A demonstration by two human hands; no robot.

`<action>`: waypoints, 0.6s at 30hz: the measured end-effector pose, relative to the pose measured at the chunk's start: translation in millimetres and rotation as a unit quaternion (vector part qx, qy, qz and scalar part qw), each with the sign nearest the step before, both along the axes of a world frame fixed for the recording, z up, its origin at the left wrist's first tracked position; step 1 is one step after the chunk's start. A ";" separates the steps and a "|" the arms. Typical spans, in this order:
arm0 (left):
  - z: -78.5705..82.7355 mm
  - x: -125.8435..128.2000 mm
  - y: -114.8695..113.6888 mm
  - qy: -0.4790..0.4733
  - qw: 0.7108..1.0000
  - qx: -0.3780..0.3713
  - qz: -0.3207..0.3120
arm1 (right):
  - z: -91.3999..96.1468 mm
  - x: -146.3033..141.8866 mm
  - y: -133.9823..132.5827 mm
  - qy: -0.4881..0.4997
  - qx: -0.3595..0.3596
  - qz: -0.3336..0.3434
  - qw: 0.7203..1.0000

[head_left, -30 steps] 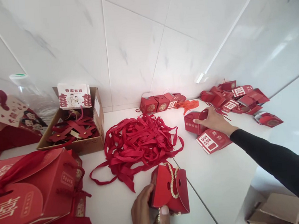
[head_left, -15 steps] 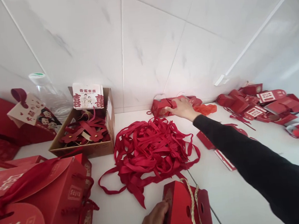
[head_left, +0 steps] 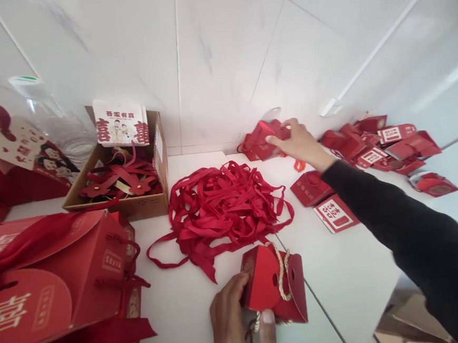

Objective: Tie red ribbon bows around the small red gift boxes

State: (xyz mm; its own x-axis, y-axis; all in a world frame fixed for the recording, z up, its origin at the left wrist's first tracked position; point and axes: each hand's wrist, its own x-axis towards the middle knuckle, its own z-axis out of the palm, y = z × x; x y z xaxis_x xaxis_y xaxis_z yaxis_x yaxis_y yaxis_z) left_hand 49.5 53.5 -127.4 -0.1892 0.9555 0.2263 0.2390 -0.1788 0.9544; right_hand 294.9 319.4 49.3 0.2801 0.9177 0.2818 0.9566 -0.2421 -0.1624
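left hand [head_left: 235, 319] grips rope-handled gift box [head_left: 267, 282], right hand [head_left: 300, 143] clamps 1 small red box [head_left: 267, 132]; I'd lift it clear of the ribbon pile [head_left: 224, 209].

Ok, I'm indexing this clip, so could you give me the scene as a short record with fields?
Left hand: grips a red paper gift box with rope handle
Right hand: black-sleeved, closed on a small red paper box by the tiled wall
Middle: heap of loose red ribbons
Left side: brown cardboard box of red cut-outs; large red gift bags
Right side: scattered small red boxes
Surface: white counter
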 end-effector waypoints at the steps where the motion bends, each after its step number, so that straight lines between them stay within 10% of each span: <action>1: 2.3 -0.7 -0.2 -0.009 1.000 -0.008 -0.007 | 4.5 12.1 -19.7 -0.002 -0.003 -0.001 1.000; 8: 7.9 -4.0 -0.5 -0.022 0.998 -0.051 -0.024 | -28.1 51.0 -114.4 -0.053 -0.045 0.023 0.997; 18: 8.5 -5.1 0.3 0.022 0.999 -0.026 -0.027 | -65.0 38.9 -122.3 -0.080 -0.074 0.005 0.994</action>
